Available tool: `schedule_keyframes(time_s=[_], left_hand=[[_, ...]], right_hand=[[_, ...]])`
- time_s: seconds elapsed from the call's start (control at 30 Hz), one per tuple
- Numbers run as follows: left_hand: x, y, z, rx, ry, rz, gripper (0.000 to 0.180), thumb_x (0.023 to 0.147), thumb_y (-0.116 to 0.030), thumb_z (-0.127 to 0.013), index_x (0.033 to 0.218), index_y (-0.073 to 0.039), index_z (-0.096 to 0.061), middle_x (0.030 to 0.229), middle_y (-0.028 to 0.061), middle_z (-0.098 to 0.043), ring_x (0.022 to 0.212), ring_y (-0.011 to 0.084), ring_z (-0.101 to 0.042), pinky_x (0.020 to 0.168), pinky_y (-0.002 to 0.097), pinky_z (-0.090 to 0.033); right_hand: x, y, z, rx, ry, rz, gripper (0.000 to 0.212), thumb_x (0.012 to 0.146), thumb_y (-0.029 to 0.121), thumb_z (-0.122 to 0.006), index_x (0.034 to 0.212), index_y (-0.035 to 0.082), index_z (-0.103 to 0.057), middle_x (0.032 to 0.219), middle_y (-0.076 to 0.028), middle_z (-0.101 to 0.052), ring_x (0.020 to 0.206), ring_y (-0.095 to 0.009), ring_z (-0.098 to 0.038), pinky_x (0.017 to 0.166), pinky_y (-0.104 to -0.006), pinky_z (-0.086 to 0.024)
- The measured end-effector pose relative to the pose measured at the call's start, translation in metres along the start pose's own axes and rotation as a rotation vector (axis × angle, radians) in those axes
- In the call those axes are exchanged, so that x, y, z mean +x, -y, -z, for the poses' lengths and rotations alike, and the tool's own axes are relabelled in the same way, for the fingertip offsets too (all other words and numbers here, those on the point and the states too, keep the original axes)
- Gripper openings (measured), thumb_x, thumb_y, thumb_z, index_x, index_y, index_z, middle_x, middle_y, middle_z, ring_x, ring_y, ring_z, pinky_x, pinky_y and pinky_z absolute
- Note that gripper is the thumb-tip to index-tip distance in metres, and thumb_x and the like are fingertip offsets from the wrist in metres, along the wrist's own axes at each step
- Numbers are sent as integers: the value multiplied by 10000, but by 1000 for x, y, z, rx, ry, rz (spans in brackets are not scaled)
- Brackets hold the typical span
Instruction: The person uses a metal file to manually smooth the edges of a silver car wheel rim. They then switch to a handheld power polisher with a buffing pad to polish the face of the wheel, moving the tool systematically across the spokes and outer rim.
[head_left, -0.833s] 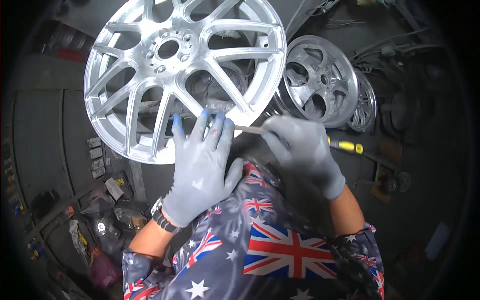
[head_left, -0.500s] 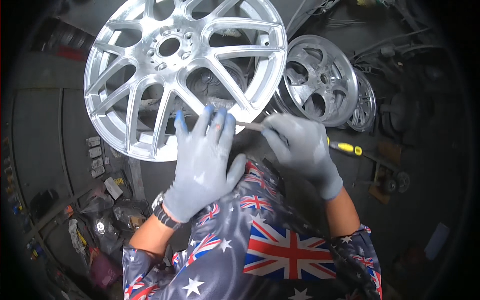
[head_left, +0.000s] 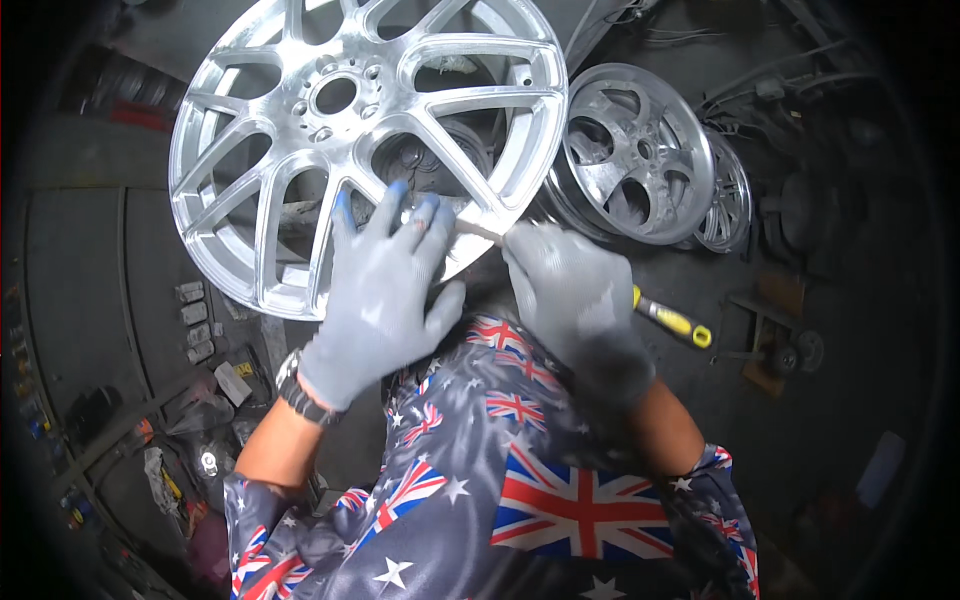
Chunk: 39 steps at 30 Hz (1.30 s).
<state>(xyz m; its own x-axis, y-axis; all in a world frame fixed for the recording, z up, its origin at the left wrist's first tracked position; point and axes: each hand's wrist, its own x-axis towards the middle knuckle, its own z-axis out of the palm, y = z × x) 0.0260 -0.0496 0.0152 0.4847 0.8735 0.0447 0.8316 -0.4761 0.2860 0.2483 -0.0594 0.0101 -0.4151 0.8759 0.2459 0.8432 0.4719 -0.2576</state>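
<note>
A bright, bare-metal alloy wheel rim (head_left: 335, 135) with several split spokes lies before me. My left hand (head_left: 380, 290), in a grey glove with blue fingertips, rests on its near edge, fingers spread out. Held in my gloved right hand (head_left: 570, 295) is a file (head_left: 675, 320) with a yellow and black handle that sticks out to the right. Its flat grey blade (head_left: 480, 231) points left from my fingers over the near right edge of the rim, close to the left fingertips. The blade's far end is hard to make out.
Beyond my right hand stand a second, duller wheel rim (head_left: 645, 150) and another rim (head_left: 730, 195) behind it. Plastic bags and assorted items (head_left: 205, 420) lie at the left, near several small white containers (head_left: 195, 315). A small wheeled object (head_left: 785, 355) sits at the right.
Both hands have shifted to the left relative to the wheel rim. The file has moved left with my right hand, and its handle has tilted slightly downward.
</note>
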Motion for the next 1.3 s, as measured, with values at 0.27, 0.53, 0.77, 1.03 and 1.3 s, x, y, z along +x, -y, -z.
schedule_keyframes(time_s=[0.27, 0.53, 0.77, 1.03, 1.3], left_hand=[[5, 7, 0, -4, -21, -60, 669, 827, -309, -727, 1391, 25, -594, 1394, 218, -629, 1387, 475, -484, 1172, 708, -241], [-9, -1, 7, -48, 64, -114, 735, 823, -330, -731, 1444, 18, -544, 1452, 229, -578, 1389, 479, -474, 1151, 736, -250], [-12, 10, 18, -74, 99, -195, 712, 822, -331, -721, 1429, 14, -579, 1418, 220, -614, 1376, 466, -501, 1174, 741, -221], [9, 33, 3, -36, 48, -223, 785, 851, -332, -729, 1521, -9, -480, 1476, 219, -566, 1408, 480, -460, 1169, 719, -240], [-66, 7, -1, -88, 164, -102, 840, 883, -361, -712, 1557, 42, -416, 1612, 278, -393, 1484, 507, -349, 1226, 687, -151]], right_hand=[[2, 12, 5, -11, -15, -95, 93, 918, 106, -708, 930, 101, -616, 807, -78, -615, 723, -285, -671, 592, -402, -525], [-9, 28, 17, 4, -33, -162, 122, 919, 112, -724, 893, 96, -606, 778, -85, -595, 697, -281, -649, 575, -396, -503], [-30, 41, 8, -69, -25, -193, 107, 924, 103, -676, 953, 169, -597, 767, -10, -532, 666, -191, -622, 517, -344, -485], [-8, 34, -15, -63, -103, -248, 119, 975, 149, -673, 924, 149, -565, 792, -33, -577, 699, -213, -663, 552, -338, -530], [-88, 51, 4, 396, 31, -368, 170, 952, 119, -716, 1105, 62, -673, 891, -134, -703, 820, -309, -732, 654, -389, -574]])
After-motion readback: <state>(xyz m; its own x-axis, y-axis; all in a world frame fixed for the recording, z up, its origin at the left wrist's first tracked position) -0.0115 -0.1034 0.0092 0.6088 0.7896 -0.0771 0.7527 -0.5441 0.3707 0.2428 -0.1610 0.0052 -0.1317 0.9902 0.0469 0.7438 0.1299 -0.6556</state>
